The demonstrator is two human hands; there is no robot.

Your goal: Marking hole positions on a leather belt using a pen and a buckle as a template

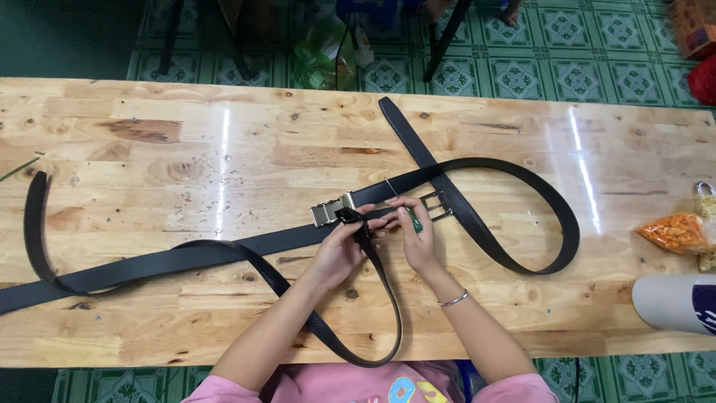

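Long black belts lie looped across a wooden table. A gold-coloured metal buckle sits at the middle of the table on one belt. Just right of it, my left hand pinches a black belt end that curves down toward me. My right hand holds a small green-handled tool against the belt, close to a dark rectangular frame buckle. A silver bracelet is on my right wrist.
At the right edge lie an orange bag of snacks and a pale cylinder. Another black belt curls at the far left. Beyond the table are green patterned floor tiles, chair legs and a green plastic bottle.
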